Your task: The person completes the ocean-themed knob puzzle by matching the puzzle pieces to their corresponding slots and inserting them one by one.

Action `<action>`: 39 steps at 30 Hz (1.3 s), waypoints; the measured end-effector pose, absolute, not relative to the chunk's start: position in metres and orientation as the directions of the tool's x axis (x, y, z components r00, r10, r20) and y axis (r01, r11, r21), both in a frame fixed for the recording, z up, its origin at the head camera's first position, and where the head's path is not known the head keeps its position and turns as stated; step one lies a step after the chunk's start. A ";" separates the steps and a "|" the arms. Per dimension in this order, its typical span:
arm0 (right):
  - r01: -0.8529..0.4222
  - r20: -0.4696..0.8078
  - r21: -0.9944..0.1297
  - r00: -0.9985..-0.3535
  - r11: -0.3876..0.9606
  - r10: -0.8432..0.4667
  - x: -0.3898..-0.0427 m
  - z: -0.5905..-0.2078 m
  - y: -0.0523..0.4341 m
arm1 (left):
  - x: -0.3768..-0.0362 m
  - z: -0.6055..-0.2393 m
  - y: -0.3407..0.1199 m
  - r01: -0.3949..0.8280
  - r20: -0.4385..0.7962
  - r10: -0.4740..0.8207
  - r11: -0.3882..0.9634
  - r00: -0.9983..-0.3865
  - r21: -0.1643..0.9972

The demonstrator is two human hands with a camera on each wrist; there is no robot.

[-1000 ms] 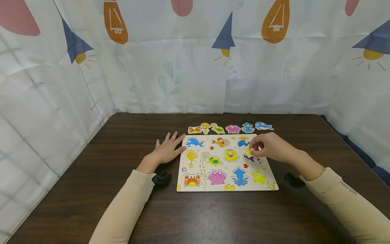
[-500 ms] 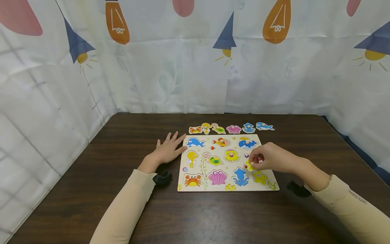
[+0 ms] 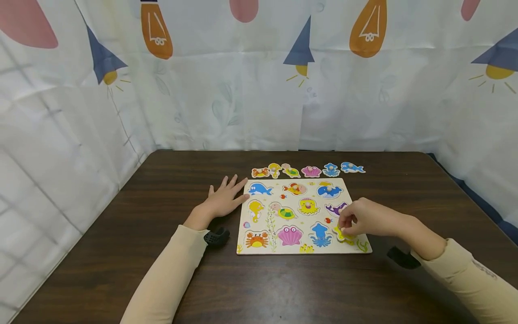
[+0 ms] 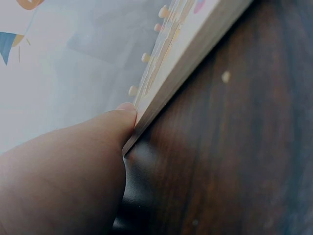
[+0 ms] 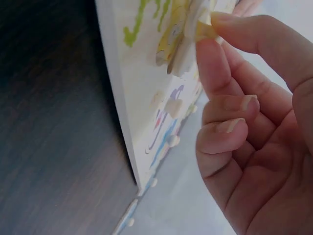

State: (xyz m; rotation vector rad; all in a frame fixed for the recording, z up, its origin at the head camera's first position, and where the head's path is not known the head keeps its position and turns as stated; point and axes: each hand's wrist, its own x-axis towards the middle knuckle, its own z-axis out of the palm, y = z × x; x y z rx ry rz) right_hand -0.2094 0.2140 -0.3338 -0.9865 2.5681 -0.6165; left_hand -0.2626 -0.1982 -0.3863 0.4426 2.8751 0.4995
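My right hand (image 3: 368, 218) pinches a yellow starfish puzzle piece (image 3: 339, 234) between thumb and forefinger. The piece is close over the starfish picture at the board's lower right; in the right wrist view the starfish piece (image 5: 187, 54) looks tilted against the board. My left hand (image 3: 220, 200) lies with spread, straight fingers at the left edge of the wooden puzzle board (image 3: 297, 249), and its thumb (image 4: 126, 110) touches the board's edge. The fish (image 3: 295, 189), whale (image 3: 329, 191), octopus (image 3: 308, 206) and purple piece (image 3: 335, 209) sit in the board with knobs showing.
Behind the board lies a row of loose knobbed pieces: crab (image 3: 260, 173), seahorse (image 3: 274, 170), turtle (image 3: 290, 171), pink shell (image 3: 311, 171), blue squid (image 3: 331, 170) and blue dolphin (image 3: 353, 168). All rest on a dark wooden table (image 3: 283, 288), with a printed curtain (image 3: 259, 99) behind.
My right hand has carried the starfish piece from the board's upper right down to the starfish picture, uncovering the whale and purple piece. My left hand stays at the left edge.
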 end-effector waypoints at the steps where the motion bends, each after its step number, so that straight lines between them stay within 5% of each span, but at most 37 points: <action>1: -0.548 -0.147 -0.500 -0.709 0.670 -0.689 -0.209 -0.335 0.215 | -0.263 -0.386 -0.198 0.259 -0.133 0.323 0.898 -0.937 0.355; 39: -0.546 -0.175 -0.490 -0.702 0.680 -0.690 -0.211 -0.335 0.220 | -0.262 -0.386 -0.198 0.264 -0.124 0.325 0.897 -0.937 0.355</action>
